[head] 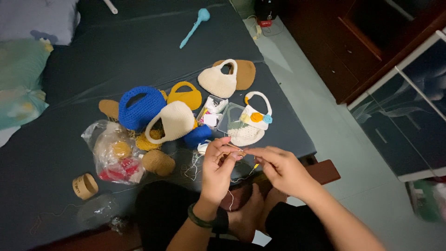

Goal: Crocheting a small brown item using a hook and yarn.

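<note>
Left hand (219, 163) and right hand (278, 168) fingertips pinched together on thin pale thread (236, 149). Just beyond fingertips: clear plastic box (222, 122) with small white and pink bits. Farther left of fingers: clear plastic bag (111, 151) holding yellow and red yarn

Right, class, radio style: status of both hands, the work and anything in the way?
Left hand and right hand close together, pinching thin thread. Small crochet bags on dark mat just beyond. Nothing between hands.
</note>
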